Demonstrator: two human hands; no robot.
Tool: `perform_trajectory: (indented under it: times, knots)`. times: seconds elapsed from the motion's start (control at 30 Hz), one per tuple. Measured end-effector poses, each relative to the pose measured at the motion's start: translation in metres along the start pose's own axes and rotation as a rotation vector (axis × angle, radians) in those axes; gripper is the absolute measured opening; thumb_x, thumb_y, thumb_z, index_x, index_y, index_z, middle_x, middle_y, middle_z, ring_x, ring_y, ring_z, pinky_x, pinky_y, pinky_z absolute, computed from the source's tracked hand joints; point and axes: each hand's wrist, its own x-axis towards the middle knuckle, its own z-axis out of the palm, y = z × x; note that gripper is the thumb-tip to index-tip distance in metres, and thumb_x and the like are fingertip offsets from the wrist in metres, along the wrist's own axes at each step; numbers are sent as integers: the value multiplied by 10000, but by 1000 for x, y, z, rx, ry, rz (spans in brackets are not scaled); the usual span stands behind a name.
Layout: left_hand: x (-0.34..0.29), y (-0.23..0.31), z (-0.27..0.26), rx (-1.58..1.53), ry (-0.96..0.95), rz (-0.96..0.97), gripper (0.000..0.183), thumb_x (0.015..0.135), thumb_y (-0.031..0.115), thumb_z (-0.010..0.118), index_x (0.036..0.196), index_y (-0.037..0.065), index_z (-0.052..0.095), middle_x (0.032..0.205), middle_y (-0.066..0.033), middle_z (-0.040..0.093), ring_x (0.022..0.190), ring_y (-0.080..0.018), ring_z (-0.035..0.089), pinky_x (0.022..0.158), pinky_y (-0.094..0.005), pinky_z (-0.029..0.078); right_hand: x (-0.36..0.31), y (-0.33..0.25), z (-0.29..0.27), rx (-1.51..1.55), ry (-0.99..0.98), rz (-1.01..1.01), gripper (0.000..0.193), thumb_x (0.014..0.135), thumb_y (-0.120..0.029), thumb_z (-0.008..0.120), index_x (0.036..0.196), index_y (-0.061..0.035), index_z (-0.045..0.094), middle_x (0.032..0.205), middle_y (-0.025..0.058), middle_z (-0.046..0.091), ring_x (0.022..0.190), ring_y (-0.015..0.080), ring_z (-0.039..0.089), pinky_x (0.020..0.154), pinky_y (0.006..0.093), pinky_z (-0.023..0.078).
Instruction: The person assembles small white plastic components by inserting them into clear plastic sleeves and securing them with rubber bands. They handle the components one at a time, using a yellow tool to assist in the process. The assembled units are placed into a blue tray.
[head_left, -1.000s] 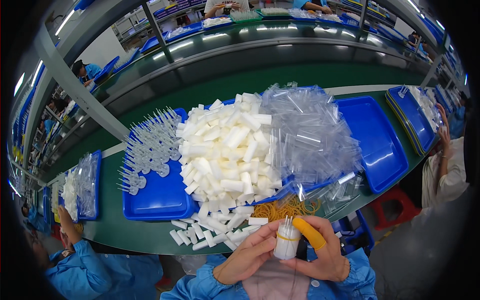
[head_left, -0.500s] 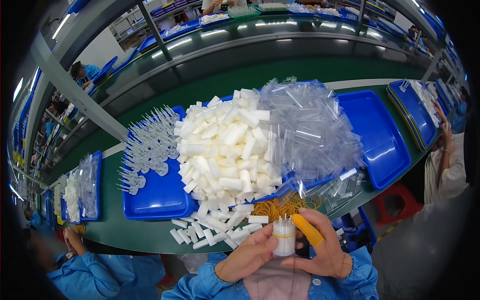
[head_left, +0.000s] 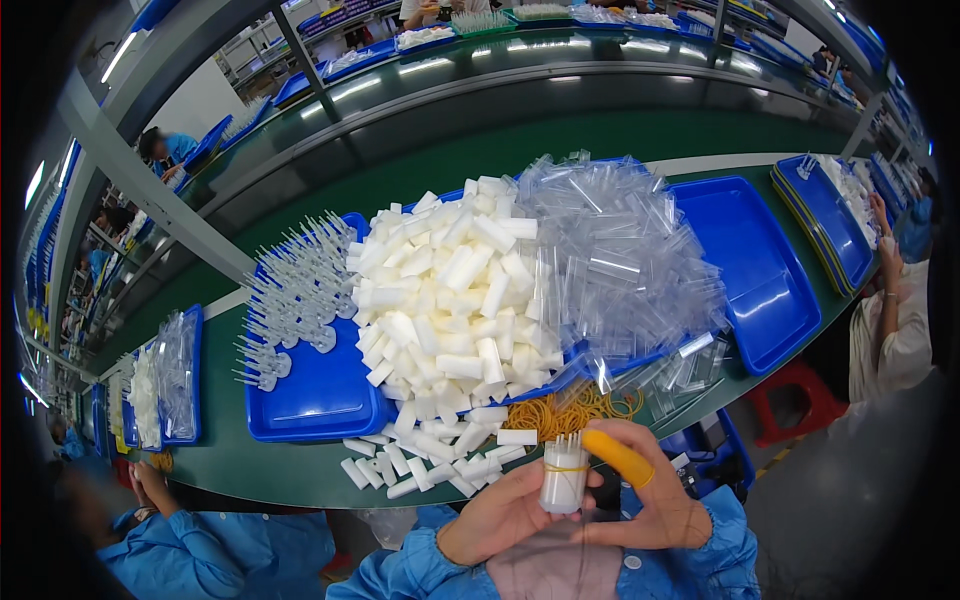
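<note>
My left hand (head_left: 500,512) is closed around a small bundle of clear tubes with white filling (head_left: 563,488), held upright above my lap. A yellow rubber band (head_left: 566,467) circles the bundle's upper part, and several thin pale tips stick up from its top. My right hand (head_left: 660,500) is at the bundle's right side with thumb and forefinger spread apart. Its forefinger wears a yellow finger cot (head_left: 617,457), whose tip is close beside the thin tips. Whether the right fingertips touch the bundle is hard to tell.
White foam-like cylinders (head_left: 450,290) and clear plastic tubes (head_left: 620,260) are heaped ahead. Yellow rubber bands (head_left: 560,412) lie at the table edge. A blue tray (head_left: 310,400) holds thin-stemmed pale parts (head_left: 300,290); another blue tray (head_left: 755,270) stands right. Co-workers sit on both sides.
The bundle has shifted slightly down and left, and more of its white lower part shows. My right thumb has moved lower. The heaps and trays stay put.
</note>
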Motion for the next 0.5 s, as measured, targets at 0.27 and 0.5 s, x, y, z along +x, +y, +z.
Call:
perform_trajectory:
  times: [0.27,0.5]
  knots:
    - [5,-2,8,-115,-16,-103,587,958,371,416,1393,10,255,1201,-140,496,1057,-269,530,897,-367,438,-7,7,-11,430,16,244,789,697,-282,777,1343,-40,394,1293,125,479,1226,261,436,1031,383,322]
    - [1,-29,-5,102,9,-128,605,960,427,408,1413,57,253,1304,-109,437,1156,-224,473,957,-348,393,5,13,-23,593,-362,308,533,739,-256,749,1181,-21,564,1248,115,529,1178,200,473,982,348,363]
